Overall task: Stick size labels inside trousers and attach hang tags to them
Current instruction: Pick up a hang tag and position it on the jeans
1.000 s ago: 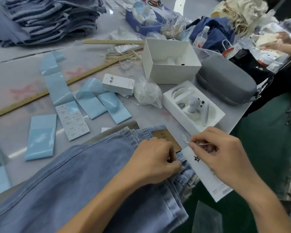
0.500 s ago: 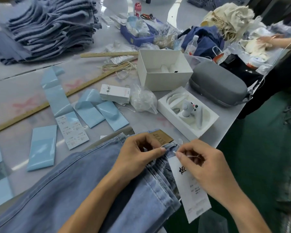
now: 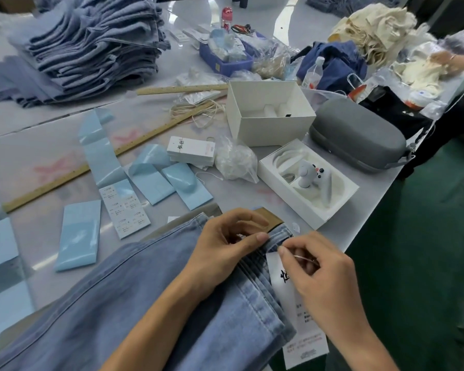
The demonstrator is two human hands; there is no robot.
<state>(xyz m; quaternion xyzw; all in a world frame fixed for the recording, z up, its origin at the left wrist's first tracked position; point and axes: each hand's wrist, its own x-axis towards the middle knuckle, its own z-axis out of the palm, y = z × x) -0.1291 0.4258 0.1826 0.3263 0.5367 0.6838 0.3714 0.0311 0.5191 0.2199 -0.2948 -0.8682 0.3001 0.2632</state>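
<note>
Your left hand pinches the waistband of the jeans between thumb and curled fingers, right by the brown patch. Your right hand is curled too, thumb and forefinger nipped on a thin string at the top of the hang tag; whether that string has passed through a belt loop is too small to tell. The tag hangs down past the table edge, touching the folded waistband on its left side. The jeans lie across the near end of the table, waistband toward the right corner.

Just beyond your hands sits an open white tray with a small white controller in it. Behind it stand an open white box and, to its right, a grey case. Left of the tray lie a clear bag and a stack of tags, touching each other. Further left, a label sheet with printed sizes rests among blue backing strips. A long wooden ruler runs diagonally behind them. At the far left corner is a pile of folded jeans. At the far right, another person's hand rests on cream cloth.
</note>
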